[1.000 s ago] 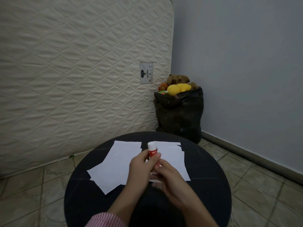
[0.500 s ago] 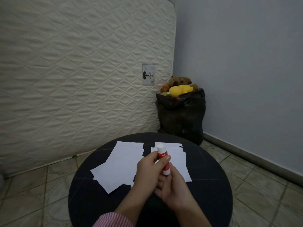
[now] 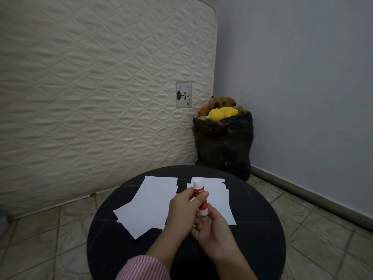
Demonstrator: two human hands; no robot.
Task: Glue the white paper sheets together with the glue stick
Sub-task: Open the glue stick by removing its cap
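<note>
A red and white glue stick (image 3: pixel 199 196) stands nearly upright above a round black table (image 3: pixel 260 235), its white cap still on at the top. My left hand (image 3: pixel 182 212) pinches its red middle between thumb and fingers. My right hand (image 3: pixel 214 231) holds its white lower end from below. Two groups of white paper sheets lie flat on the table: a larger stack on the left (image 3: pixel 149 205) and another on the right (image 3: pixel 221 197), partly hidden behind my hands.
A quilted cream mattress (image 3: pixel 96 98) leans upright behind the table. A black bag (image 3: pixel 224 146) full of plush toys stands in the corner by the grey wall. Tiled floor surrounds the table.
Both hands have lifted the glue stick higher and turned it more upright; my right hand has slid down to its lower end. The camera has tipped slightly.
</note>
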